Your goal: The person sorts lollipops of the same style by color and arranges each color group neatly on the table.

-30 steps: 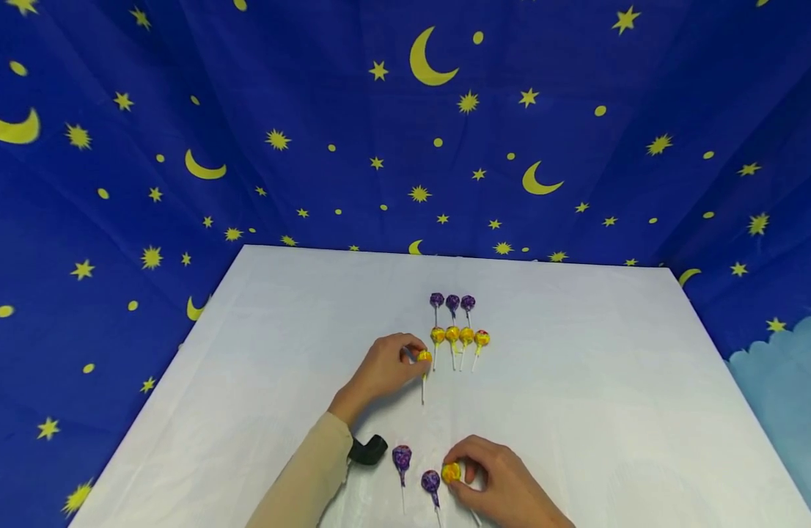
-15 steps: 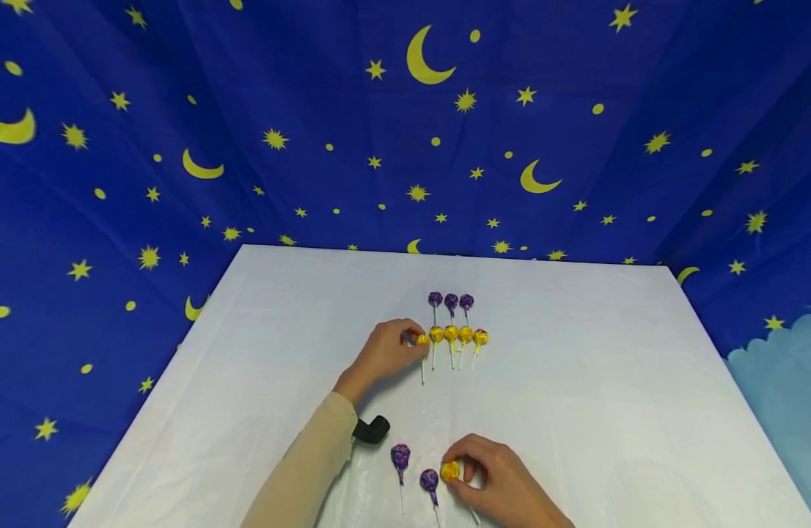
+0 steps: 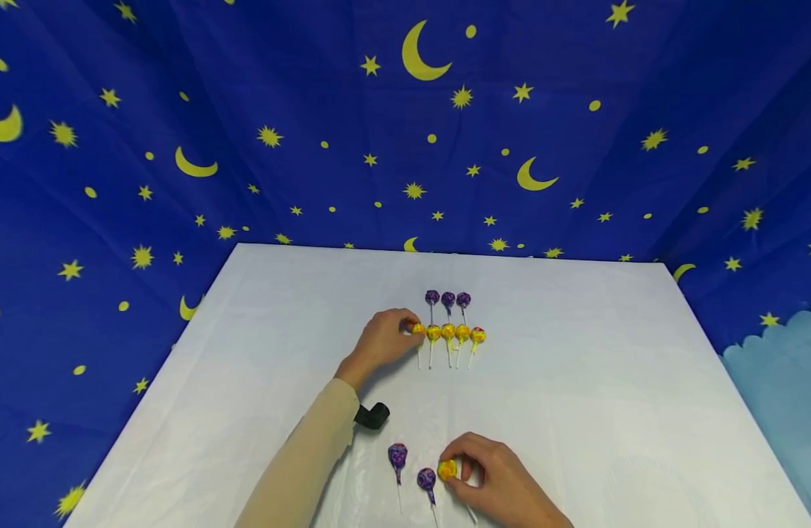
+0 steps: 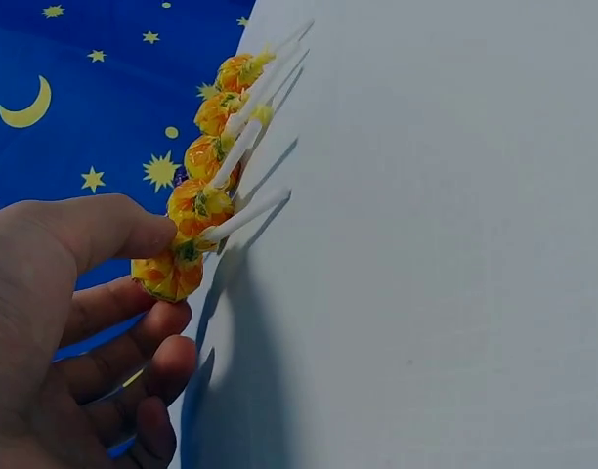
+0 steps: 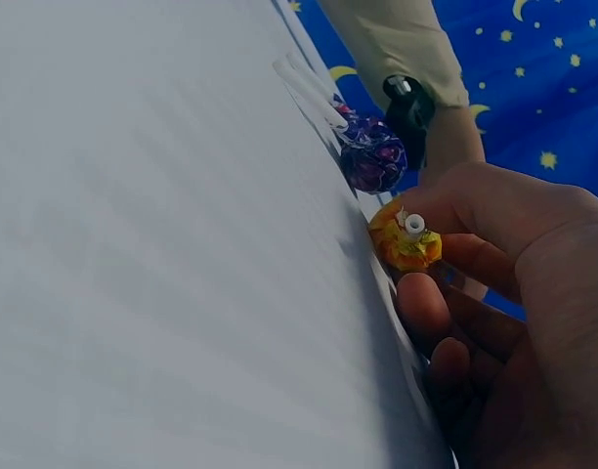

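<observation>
With thumb and fingers my left hand [image 3: 387,336] pinches the head of a yellow lollipop [image 4: 169,274] at the left end of a row of yellow lollipops [image 3: 448,332]. Its white stick points toward me. Behind that row lie three purple lollipops [image 3: 448,299], heads away from me. Near the front of the table my right hand [image 3: 496,473] pinches another yellow lollipop [image 3: 448,470] by its head, seen stick-end on in the right wrist view. Just left of it lies a purple lollipop [image 3: 427,479], and farther left a second purple lollipop [image 3: 397,455].
A white-covered table [image 3: 577,381] carries everything. Blue cloth with yellow moons and stars [image 3: 339,110] hangs behind and at the sides. A black wrist-worn device [image 3: 373,416] sticks out beside the left sleeve [image 3: 306,455].
My left hand has moved its yellow lollipop away from me, up level with the left end of the yellow row. The right hand has stayed in place, still holding its lollipop.
</observation>
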Demonstrator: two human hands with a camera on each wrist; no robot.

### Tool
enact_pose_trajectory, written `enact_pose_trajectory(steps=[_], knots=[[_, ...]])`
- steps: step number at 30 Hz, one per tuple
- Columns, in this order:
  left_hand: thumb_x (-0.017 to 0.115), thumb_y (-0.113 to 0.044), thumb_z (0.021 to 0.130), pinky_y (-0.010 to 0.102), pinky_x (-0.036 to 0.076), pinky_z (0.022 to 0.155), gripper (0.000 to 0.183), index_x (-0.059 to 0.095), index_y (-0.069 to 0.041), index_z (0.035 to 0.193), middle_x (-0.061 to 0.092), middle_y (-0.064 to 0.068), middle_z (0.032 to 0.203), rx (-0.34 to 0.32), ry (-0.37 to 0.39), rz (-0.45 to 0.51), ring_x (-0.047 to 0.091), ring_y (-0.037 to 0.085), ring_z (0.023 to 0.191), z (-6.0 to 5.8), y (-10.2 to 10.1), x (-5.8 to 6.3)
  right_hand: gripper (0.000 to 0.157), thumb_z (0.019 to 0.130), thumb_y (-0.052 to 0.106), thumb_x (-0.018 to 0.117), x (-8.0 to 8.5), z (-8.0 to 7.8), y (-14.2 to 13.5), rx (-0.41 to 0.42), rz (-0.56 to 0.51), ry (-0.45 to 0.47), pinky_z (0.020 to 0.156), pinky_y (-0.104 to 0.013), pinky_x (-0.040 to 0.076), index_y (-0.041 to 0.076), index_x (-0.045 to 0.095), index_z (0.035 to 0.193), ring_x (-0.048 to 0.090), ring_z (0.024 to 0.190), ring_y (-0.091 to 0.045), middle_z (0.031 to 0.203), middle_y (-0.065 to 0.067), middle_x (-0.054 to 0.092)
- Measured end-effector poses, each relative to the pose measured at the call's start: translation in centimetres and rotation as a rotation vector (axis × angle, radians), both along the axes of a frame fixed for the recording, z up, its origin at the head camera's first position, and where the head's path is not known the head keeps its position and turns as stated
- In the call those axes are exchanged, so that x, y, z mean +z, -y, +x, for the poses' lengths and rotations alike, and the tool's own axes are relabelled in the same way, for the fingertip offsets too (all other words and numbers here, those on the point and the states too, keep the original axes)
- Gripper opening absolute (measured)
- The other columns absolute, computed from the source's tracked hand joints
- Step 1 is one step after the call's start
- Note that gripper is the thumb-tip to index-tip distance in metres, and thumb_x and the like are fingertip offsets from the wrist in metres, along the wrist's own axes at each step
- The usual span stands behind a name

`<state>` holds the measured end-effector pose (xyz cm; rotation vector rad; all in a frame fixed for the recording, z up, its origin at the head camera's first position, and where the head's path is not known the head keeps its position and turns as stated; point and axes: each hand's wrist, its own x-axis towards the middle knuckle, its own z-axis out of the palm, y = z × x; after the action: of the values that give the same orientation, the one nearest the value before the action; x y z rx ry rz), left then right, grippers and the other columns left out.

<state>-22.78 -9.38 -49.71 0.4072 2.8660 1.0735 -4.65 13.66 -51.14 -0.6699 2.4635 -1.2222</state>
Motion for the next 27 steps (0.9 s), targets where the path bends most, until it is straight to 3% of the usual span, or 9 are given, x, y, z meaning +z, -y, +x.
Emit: enact_pose_trajectory(steps=[15, 27], knots=[[0.072, -0.033, 0.083, 0.035, 0.046, 0.076, 0.025, 0.07, -0.018, 0.103, 0.061, -0.007, 0.091, 0.01, -0.043, -0.038, 0.055, 0.012, 0.082, -0.61, -0.31, -0.55, 0.019, 0.088, 0.037, 0.069, 0.11, -0.04, 0.0, 0.011, 0.0, 0.022, 0.074, -0.025, 0.044, 0.034, 0.064, 0.106, 0.054, 0.081, -0.005, 0.098, 0.019, 0.06], [0.072, -0.037, 0.086, 0.034, 0.045, 0.077, 0.036, 0.066, -0.015, 0.114, 0.062, -0.005, 0.096, -0.022, -0.018, -0.053, 0.054, 0.011, 0.081, -0.32, 0.43, 0.05, 0.02, 0.087, 0.033, 0.071, 0.08, 0.04, 0.05, -0.002, -0.006, -0.018, 0.073, -0.024, 0.045, 0.033, 0.064, 0.106, 0.054, 0.079, -0.005, 0.098, 0.019, 0.061]])
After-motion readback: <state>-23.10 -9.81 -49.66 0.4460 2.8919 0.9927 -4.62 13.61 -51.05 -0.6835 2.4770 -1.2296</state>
